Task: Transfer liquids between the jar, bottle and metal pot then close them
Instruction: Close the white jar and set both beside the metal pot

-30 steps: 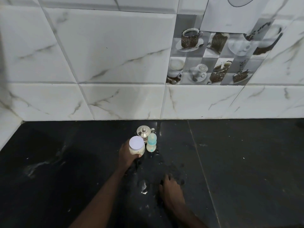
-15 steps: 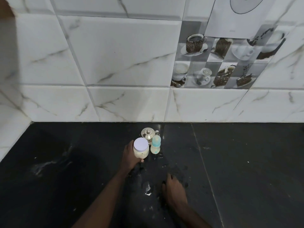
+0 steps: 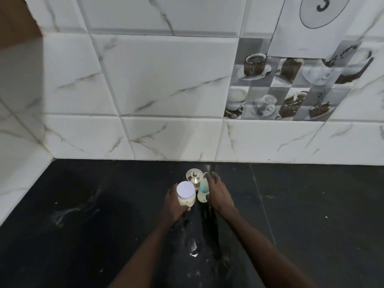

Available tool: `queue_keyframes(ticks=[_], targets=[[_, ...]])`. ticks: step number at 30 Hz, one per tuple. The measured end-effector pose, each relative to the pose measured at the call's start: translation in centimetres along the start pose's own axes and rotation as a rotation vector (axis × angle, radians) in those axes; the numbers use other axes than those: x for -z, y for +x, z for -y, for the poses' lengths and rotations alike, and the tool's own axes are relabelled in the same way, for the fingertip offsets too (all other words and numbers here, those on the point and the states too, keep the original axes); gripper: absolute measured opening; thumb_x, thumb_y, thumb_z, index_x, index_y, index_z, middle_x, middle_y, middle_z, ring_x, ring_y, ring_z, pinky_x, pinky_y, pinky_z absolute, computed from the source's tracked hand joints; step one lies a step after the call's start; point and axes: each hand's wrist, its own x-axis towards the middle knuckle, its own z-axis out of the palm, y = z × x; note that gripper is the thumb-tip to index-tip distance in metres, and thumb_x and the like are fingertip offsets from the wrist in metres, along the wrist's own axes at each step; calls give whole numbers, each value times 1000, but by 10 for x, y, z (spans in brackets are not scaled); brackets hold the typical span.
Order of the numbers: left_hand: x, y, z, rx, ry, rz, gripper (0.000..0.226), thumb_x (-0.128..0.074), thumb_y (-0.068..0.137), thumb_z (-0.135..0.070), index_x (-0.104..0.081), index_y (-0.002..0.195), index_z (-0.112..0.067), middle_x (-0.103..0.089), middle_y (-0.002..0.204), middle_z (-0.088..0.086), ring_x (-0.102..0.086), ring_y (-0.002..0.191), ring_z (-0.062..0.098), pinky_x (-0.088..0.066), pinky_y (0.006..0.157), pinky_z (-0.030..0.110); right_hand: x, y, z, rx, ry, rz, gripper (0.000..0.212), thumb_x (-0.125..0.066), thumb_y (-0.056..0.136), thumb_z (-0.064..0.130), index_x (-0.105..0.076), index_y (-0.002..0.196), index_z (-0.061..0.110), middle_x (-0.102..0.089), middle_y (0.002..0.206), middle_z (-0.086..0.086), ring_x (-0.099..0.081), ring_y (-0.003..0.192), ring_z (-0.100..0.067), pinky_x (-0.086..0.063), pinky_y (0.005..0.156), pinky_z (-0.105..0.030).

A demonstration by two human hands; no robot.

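Your three vessels sit bunched together just below the middle of the frame, on the black counter near the tiled wall. The jar is at the lower left of the group, the bottle just to its right, and the pot behind both, closest to the wall. All three have their lids on.

Your left hand is wrapped around the jar's left side, thumb showing at its base, so it is clamped on the jar. Your right hand lies against the bottle's right side with fingers reaching up toward the pot; whether it has actually closed on the bottle you cannot tell from here.

The jar looks like clear plastic, partly full of something pale, with a broad white lid. Expect it to be light and a little springy, so hold the body low and firm and turn the lid by its rim. The bottle is small, slim and top-heavy under its teal cap; it will tip easily with neighbours this close, so take it around the waist. The pot is polished metal, stiff but probably slick; lift its lid by the knob.

The counter shows wet streaks and white specks lower in the frame, so damp fingers may slip on plastic and metal.
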Motion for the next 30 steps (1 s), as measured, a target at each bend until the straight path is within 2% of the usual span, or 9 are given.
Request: queue_keyframes(ticks=[1,3,7,10,15,20,30], targets=[[-1,-2,-4,5,0,-3,104,-88,59,-29,-38,150,-22,-48,144,1,-47,132,20,-44,109,41,3,8,2,11,-12,37,89,-68,80,0,-27,155,26,-22,164,-10,-46,137,-37,-51,100,-47],[-3,-1,-6,9,1,-20,99,-88,63,-25,-39,149,-18,-48,144,5,-47,133,24,-42,109,41,6,21,4,32,-33,82,83,-67,81,1,-33,153,26,-28,160,-11,-53,130,-38,-53,97,-47],[-5,6,-6,47,7,-42,93,-89,63,-21,-44,145,-23,-51,138,3,-52,127,22,-46,106,39,1,30,7,29,-25,88,56,-63,85,5,-50,138,18,-50,141,-12,-59,119,-37,-54,91,-44],[-6,9,-6,50,2,-54,91,-88,63,-16,-47,143,-22,-52,138,3,-53,126,22,-47,104,36,0,32,10,10,-27,71,45,-62,86,8,-53,130,12,-56,131,-15,-61,113,-38,-51,84,-41],[-7,17,-3,29,18,-44,89,-88,62,-15,-49,142,-18,-55,138,5,-52,126,23,-43,99,30,-3,29,7,-9,-55,92,53,-63,85,14,-48,135,9,-59,126,-16,-62,109,-40,-52,83,-42],[-8,22,-8,35,5,-35,88,-86,65,-12,-48,143,-19,-53,139,3,-51,127,20,-35,94,20,-5,27,4,-6,-54,75,46,-63,86,15,-50,130,11,-60,125,-15,-63,107,-39,-54,82,-42],[-13,22,-5,22,-5,-55,85,-84,67,-16,-45,143,-22,-53,137,1,-54,125,20,-40,96,25,-6,27,4,-2,-70,69,49,-63,89,14,-45,135,11,-56,129,-13,-61,110,-36,-54,83,-44]])
